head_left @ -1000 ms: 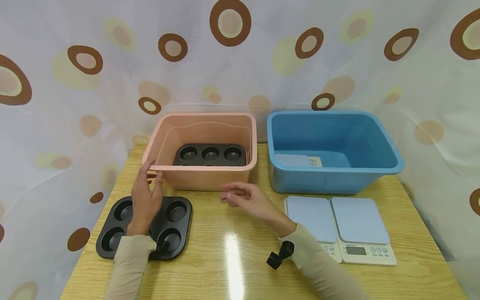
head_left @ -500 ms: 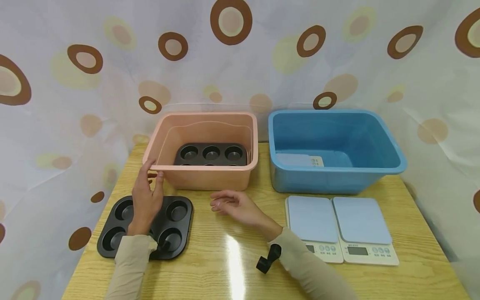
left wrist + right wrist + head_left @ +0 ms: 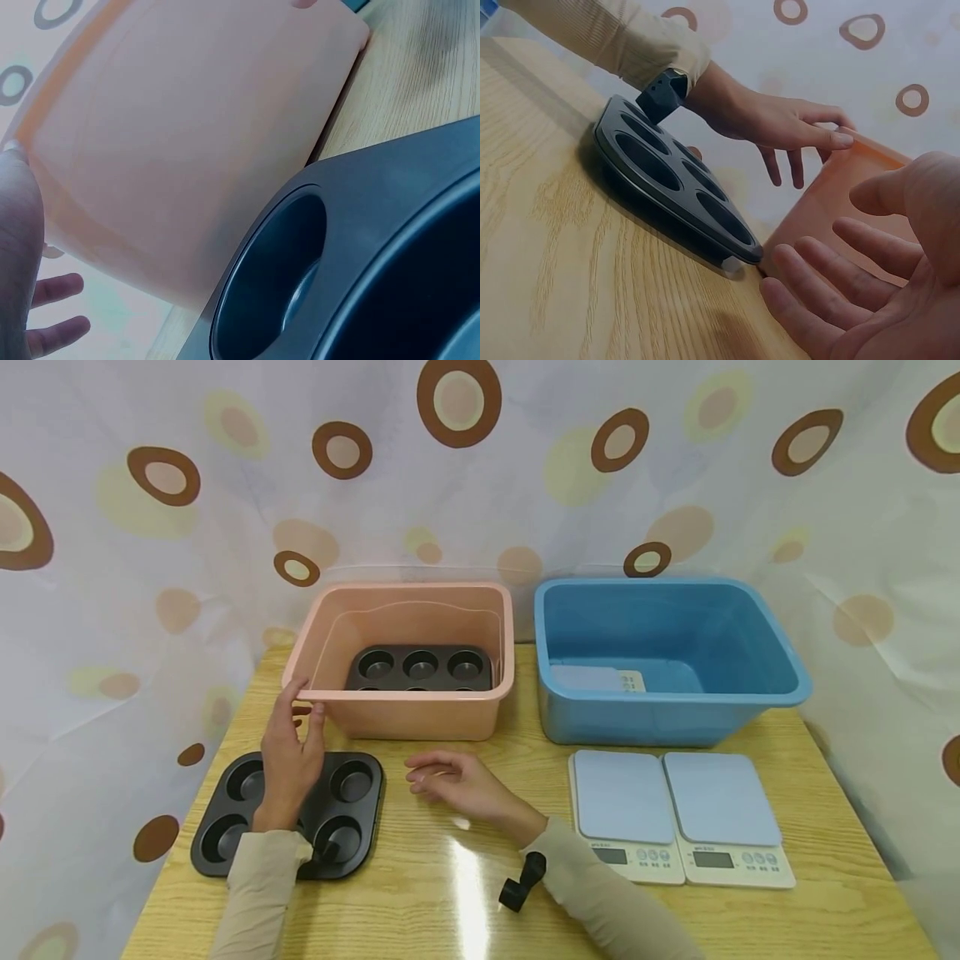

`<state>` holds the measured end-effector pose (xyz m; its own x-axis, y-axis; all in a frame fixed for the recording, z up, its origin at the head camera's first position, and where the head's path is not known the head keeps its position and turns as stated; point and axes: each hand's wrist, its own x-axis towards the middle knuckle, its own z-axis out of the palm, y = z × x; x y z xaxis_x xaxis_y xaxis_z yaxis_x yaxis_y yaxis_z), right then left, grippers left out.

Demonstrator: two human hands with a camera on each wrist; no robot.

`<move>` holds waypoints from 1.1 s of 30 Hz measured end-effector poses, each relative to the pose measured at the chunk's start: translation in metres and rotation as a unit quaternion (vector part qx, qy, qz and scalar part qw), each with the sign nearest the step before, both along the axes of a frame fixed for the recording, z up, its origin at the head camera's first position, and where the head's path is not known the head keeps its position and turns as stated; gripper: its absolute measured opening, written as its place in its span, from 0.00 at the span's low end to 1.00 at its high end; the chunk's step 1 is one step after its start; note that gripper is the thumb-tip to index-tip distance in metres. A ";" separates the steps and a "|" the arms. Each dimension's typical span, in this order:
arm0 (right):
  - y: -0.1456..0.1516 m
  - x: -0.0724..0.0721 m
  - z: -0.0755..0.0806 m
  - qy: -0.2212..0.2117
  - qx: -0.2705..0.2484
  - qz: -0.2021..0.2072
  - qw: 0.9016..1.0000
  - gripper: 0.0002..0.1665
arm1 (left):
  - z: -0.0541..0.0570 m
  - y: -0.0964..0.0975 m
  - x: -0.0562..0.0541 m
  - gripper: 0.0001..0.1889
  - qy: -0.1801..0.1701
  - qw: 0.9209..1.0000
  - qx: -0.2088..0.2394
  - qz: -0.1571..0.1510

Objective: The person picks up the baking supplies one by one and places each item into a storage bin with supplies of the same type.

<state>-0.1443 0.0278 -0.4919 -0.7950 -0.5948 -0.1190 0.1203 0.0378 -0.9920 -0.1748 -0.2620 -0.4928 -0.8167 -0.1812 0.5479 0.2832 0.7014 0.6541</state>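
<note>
My left hand [image 3: 291, 764] is at the front left corner of a pink plastic tub [image 3: 412, 717], its index finger over the rim and its thumb against the outer wall, so it holds the rim. Beneath that forearm lies a black muffin tin [image 3: 358, 814] on the table; part of it is hidden. A second muffin tin [image 3: 420, 667] sits inside the pink tub, its front cut off from sight by the wall. My right hand [image 3: 465, 785] hovers in front of the tub, holding nothing, its fingers [image 3: 817, 285] loosely bent towards the muffin tin on the table.
A blue tub [image 3: 667, 722] stands right of the pink one, with a kitchen scale [image 3: 588, 678] inside. Two more kitchen scales lie side by side before it, a left scale [image 3: 624, 797] and a right scale [image 3: 722, 802]. Patterned cloth [image 3: 480, 510] hangs behind the wooden table [image 3: 420, 902].
My right hand has moved left and a little towards me, from near the pink tub's right front to nearer the muffin tin on the table. The left hand keeps its place at the rim.
</note>
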 end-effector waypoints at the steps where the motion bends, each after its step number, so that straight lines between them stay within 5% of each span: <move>1: -0.001 0.000 0.000 -0.002 0.000 0.001 1.000 0.24 | 0.000 0.000 0.000 0.27 0.000 1.000 0.000 0.000; 33: -0.038 0.003 -0.024 -0.076 0.007 0.003 0.997 0.23 | -0.001 0.000 0.000 0.27 0.002 1.000 -0.004 -0.001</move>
<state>-0.1415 -0.0107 -0.5158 -0.7632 -0.5978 -0.2454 0.2683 0.0524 -0.9619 -0.1750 -0.2623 -0.4934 -0.8144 -0.1756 0.5531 0.2875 0.7058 0.6474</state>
